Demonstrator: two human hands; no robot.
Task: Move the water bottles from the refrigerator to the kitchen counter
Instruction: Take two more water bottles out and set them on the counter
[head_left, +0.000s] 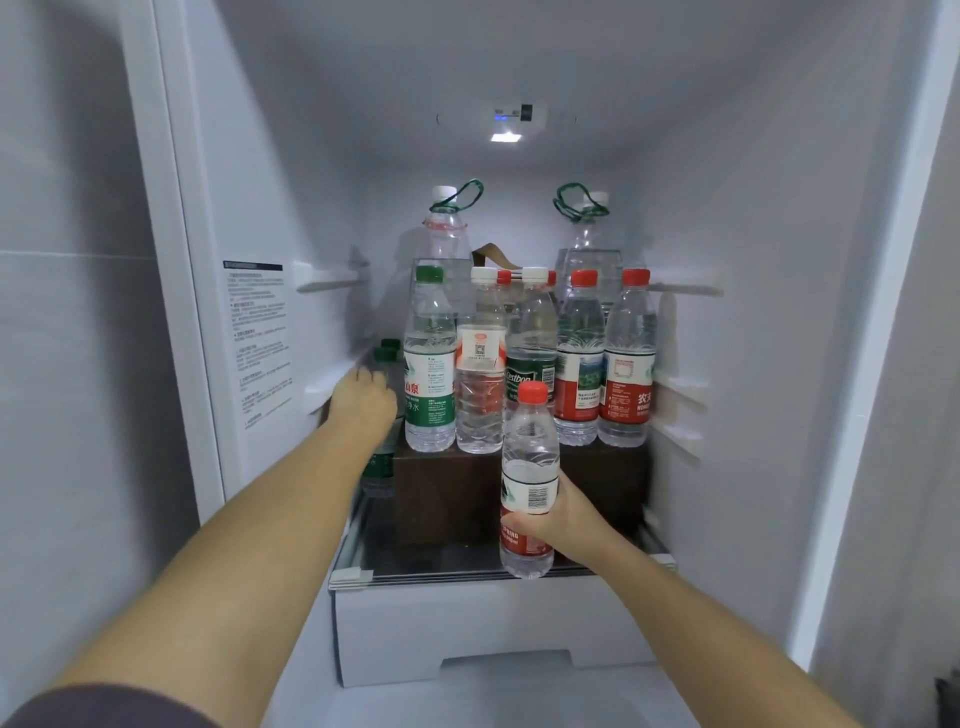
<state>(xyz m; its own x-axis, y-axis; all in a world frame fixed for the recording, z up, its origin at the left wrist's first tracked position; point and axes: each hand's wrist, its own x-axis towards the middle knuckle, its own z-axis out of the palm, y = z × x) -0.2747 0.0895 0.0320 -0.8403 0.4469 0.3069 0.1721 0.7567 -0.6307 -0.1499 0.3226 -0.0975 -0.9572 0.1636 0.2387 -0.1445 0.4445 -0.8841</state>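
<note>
Right hand (566, 525) grips small red-capped bottle (529, 467) at its label, upright, just before the glass shelf (447, 571). Left hand (363, 402) on green-capped bottle (385, 356) by the fridge's left wall; grip unclear. Pick-up stage. Next, probably: secure it, carry both to desk.

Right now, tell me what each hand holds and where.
Right hand grips the red-capped water bottle around its lower label. Left hand reaches a small green-capped bottle beside the brown box; a grip cannot be told.
</note>
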